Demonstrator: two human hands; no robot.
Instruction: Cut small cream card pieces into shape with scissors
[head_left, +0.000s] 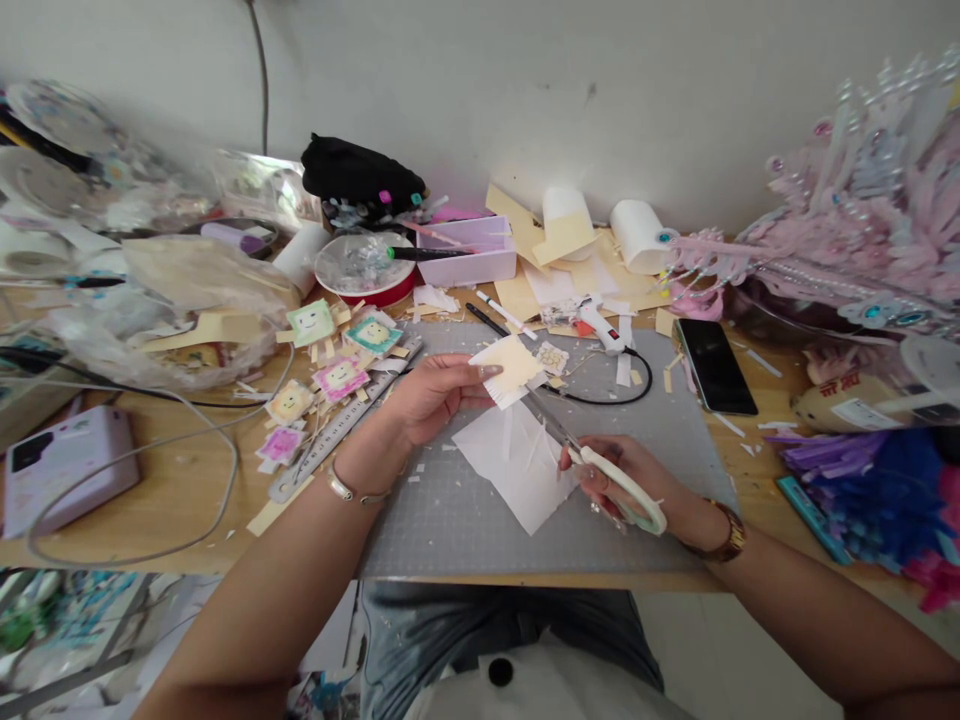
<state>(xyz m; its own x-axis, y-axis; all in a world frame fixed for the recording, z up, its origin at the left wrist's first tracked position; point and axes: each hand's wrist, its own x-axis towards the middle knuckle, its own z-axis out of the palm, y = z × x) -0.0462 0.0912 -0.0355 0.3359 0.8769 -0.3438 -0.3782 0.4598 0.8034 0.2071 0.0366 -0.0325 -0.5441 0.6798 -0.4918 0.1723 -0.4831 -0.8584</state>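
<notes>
Jeans (pixel 450 620) sit nearest, below the cluttered surface (pixel 187 480); on its grey cutting mat (pixel 660 420) lies a white sheet (pixel 510 470); right hand (pixel 626 485) grips scissors (pixel 600 468); left hand (pixel 431 395) pinches a small cream card (pixel 510 365) at the blades, above the sheet.

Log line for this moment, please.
left hand: holds cream paper piece | right hand: scissors, blades at paper edge | below: white sheet on grey cutting mat

A small cream paper square (pixel 512 368) is held above the grey cutting mat (pixel 450 510); white-handled scissors (pixel 592 465) are set at its lower edge.
</notes>
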